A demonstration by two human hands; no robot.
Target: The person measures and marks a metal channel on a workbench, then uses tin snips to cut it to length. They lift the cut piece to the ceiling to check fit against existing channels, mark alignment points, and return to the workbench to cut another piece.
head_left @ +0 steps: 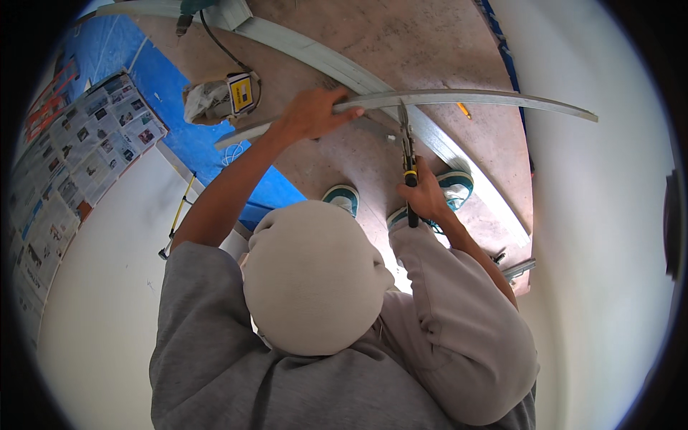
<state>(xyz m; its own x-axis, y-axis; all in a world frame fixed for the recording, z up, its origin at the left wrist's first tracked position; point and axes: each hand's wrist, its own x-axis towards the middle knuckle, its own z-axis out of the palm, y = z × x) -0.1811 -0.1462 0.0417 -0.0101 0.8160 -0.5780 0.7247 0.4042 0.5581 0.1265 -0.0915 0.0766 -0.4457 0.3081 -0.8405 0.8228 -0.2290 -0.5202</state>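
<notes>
A long, narrow galvanised metal profile (494, 97) stretches across in front of me, bowed by the lens. My left hand (315, 115) is closed around it left of its middle, the fingers over the strip. In my right hand (427, 192) I grip a pair of tin snips (408, 150) with black and yellow handles, pointing away from me. Their jaws meet the near edge of the profile, right of my left hand; whether they bite into the metal I cannot tell. Below lies a wider metal stud (466, 161), running diagonally across the floor.
A yellow and blue box (242, 93) stands beside a crumpled bag at the left. Farther back is a green power tool (192, 7) with a cord. Blue sheeting (179, 93), newspaper sheets (79, 165) and a hacksaw (179, 215) lie leftward. A yellow pencil-like thing (464, 110) and metal offcut (519, 269) lie right, near a white wall (595, 179).
</notes>
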